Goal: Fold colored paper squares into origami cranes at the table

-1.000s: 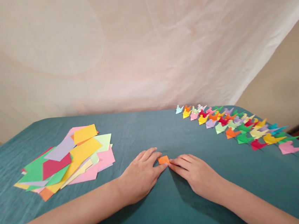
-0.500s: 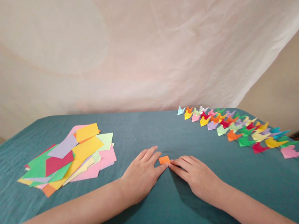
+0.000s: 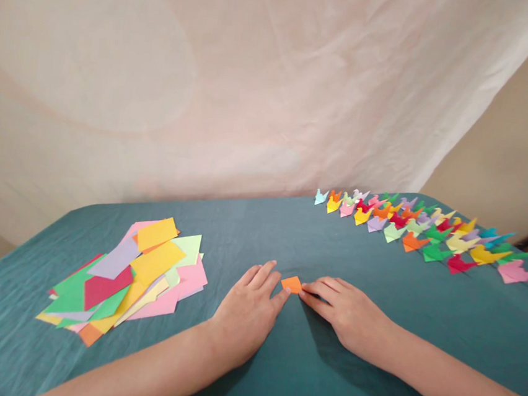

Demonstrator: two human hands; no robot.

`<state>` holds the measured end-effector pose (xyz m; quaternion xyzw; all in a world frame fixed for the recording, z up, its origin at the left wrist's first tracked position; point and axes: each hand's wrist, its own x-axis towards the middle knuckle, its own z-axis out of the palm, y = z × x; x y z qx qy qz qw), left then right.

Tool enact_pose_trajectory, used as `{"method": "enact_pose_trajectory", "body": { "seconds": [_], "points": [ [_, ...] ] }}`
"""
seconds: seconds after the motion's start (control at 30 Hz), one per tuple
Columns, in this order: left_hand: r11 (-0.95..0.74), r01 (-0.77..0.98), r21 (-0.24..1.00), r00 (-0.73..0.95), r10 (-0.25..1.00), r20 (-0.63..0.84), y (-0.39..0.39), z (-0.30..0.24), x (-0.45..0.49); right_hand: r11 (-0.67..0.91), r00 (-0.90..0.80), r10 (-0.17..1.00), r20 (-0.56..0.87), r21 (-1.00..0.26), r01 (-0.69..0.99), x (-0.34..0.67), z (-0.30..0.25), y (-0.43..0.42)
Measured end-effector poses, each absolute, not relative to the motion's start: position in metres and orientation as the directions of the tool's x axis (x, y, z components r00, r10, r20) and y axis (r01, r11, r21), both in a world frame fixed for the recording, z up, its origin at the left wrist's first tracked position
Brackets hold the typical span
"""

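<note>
A small piece of folded orange paper [image 3: 291, 283] lies flat on the cloth between my hands. My left hand [image 3: 251, 306] rests to its left, fingers stretched forward and apart, with the thumb tip touching the paper's near left edge. From the other side, my right hand [image 3: 349, 309] has its thumb and index finger pressed together at the paper's right corner. Its other fingers lie close together above the index finger.
Loose coloured paper sheets [image 3: 159, 262] are heaped on the left of the teal cloth-covered table [image 3: 243, 221]. Rows of small folded paper birds [image 3: 412, 242] stand at the far right. A pale cloth [image 3: 256, 85] hangs behind the table.
My left thumb has slid slightly left along the paper's near edge, uncovering more of it. My right hand keeps its pinch at the corner. The whole view has shifted a little.
</note>
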<state>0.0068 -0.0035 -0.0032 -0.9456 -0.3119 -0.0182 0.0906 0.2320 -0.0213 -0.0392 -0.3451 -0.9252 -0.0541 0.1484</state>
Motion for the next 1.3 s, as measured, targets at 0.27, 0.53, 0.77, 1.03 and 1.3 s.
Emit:
{"method": "enact_pose_trajectory", "body": {
  "seconds": [0.27, 0.53, 0.77, 1.03, 1.3],
  "points": [
    [-0.806, 0.576, -0.139, 0.818, 0.569, 0.087, -0.003, 0.001, 0.007, 0.759, -0.714, 0.616, 0.333, -0.012, 0.651, 0.233, -0.038, -0.021],
    [-0.810, 0.572, -0.130, 0.820, 0.565, 0.089, -0.003, 0.003, 0.007, 0.767, -0.742, 0.609, 0.280, 0.032, 0.641, 0.231, -0.033, -0.020],
    [-0.813, 0.569, -0.121, 0.822, 0.558, 0.115, -0.002, 0.001, 0.007, 0.727, -0.743, 0.625, 0.240, 0.165, 0.666, 0.216, -0.026, -0.021],
    [-0.808, 0.588, -0.031, 0.800, 0.575, 0.174, -0.004, -0.008, 0.012, 0.700, -0.703, 0.676, 0.221, 0.106, 0.707, 0.217, -0.028, -0.022],
    [-0.787, 0.612, -0.079, 0.784, 0.591, 0.189, -0.004, -0.012, 0.014, 0.674, -0.677, 0.697, 0.234, 0.109, 0.731, 0.216, -0.026, -0.025]
  ]
}}
